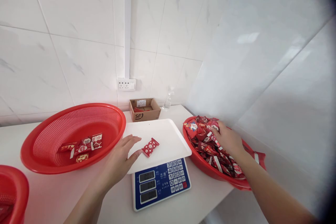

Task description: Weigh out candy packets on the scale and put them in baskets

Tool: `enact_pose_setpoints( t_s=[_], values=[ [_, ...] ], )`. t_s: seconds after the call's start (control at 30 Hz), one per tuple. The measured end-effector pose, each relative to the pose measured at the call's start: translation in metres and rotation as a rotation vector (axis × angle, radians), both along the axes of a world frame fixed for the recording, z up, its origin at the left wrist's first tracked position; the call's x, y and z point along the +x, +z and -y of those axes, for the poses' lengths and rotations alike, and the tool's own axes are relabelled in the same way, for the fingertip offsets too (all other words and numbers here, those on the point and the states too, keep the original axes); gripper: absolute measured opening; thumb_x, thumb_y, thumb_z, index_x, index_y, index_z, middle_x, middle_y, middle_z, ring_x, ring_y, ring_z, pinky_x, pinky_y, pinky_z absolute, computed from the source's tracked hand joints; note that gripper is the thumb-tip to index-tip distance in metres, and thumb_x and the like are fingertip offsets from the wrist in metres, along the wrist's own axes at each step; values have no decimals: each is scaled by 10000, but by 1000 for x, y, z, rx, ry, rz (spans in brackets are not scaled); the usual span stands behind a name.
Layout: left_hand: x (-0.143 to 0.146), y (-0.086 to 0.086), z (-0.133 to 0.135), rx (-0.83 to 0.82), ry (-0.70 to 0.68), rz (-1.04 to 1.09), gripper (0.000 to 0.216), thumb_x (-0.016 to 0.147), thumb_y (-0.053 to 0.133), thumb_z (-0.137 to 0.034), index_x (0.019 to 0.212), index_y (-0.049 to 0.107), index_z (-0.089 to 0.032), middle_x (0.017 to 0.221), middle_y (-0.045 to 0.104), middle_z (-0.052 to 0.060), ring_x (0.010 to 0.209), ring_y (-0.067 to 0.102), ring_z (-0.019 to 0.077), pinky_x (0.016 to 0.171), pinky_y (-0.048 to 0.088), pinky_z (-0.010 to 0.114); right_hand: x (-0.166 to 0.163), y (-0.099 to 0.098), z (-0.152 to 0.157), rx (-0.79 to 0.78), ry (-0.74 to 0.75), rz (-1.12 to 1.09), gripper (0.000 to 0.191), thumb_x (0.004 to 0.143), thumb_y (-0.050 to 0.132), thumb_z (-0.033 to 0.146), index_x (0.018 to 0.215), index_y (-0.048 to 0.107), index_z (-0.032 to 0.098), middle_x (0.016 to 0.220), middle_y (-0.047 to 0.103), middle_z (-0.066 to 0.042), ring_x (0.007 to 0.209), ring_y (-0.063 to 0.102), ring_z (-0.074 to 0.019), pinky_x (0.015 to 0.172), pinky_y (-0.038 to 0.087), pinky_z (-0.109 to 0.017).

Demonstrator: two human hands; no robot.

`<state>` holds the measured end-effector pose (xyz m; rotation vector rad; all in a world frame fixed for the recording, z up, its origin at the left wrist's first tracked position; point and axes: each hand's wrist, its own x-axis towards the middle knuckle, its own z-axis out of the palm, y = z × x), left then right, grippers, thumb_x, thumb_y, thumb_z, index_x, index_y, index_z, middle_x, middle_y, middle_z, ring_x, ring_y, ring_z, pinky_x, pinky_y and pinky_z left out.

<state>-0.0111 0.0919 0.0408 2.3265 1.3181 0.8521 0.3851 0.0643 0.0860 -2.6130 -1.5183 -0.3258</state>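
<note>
My left hand (122, 155) reaches over the left edge of the white weighing tray (165, 129), its fingers spread and empty. Just beyond its thumb tip, a red snack packet with white dots (150, 147) lies on the tray. The tray sits on a blue digital scale (162, 183) with a keypad and three displays. On the right, my right hand (228, 140) is down among many small red packets (210, 149) in a red basket (203, 169). Its thumb and fingers close around one packet (214, 125) at the top of the heap; most fingertips are hidden.
To the left stands a large red perforated basket (110, 112) with several packets in it. Another red basket (19, 185) is cut off at the lower left. Behind the scale are an open cardboard box (148, 115) and a clear bottle (168, 100) against the tiled wall.
</note>
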Motion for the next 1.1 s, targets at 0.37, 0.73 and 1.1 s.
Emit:
enact_pose_setpoints(
  t_s=[0.37,0.73,1.1],
  values=[
    [-2,-4,-2,5,4,-14,386,882,439,-466,1194,567,-276,1257,595,64,1203,516,269,960,460,437,-9,-3,7,-5,285,-256,306,835,429,325,1068,612,249,1068,683,-46,945,617,-221,796,445,-311],
    [-4,1,2,-44,10,-11,392,892,421,-469,1222,543,-295,1273,586,41,1199,519,253,943,471,408,-28,-36,-11,-421,270,-31,290,785,470,255,1037,603,199,1166,616,-113,976,615,-280,673,416,-323],
    [-4,7,6,-98,-32,-12,401,906,409,-462,1249,515,-283,1253,594,44,1124,566,239,914,485,394,-1,-24,-17,-15,287,-343,263,739,568,422,929,590,241,971,683,-30,878,626,-223,731,434,-312]
  ],
)
